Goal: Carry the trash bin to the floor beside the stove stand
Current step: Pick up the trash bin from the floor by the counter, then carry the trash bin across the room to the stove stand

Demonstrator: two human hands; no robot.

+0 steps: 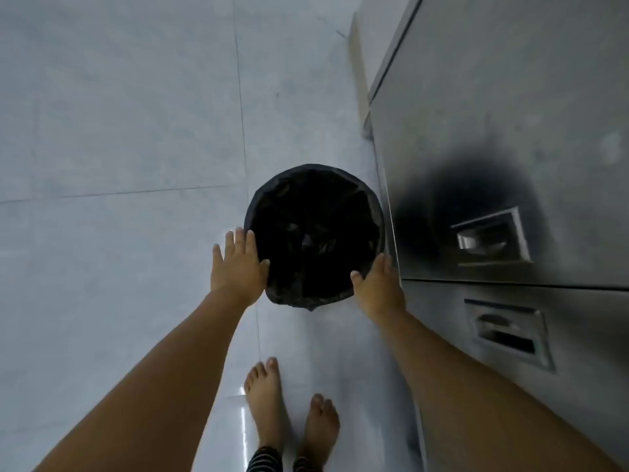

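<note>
A round trash bin (315, 233) lined with a black bag is seen from above, close against the steel stove stand (503, 124) on its right. My left hand (238, 267) presses flat on the bin's left side, fingers spread and thumb at the rim. On the right edge of the rim lies my right hand (377, 287), squeezed between the bin and the stand, its thumb on the rim. Whether the bin rests on the floor or hangs just above it I cannot tell.
Pale grey floor tiles (119, 131) spread to the left and ahead. The steel stand has two recessed handles (490, 236) on its front. A thin cardboard strip (357, 63) leans at the stand's far corner. My bare feet (269, 400) stand just behind the bin.
</note>
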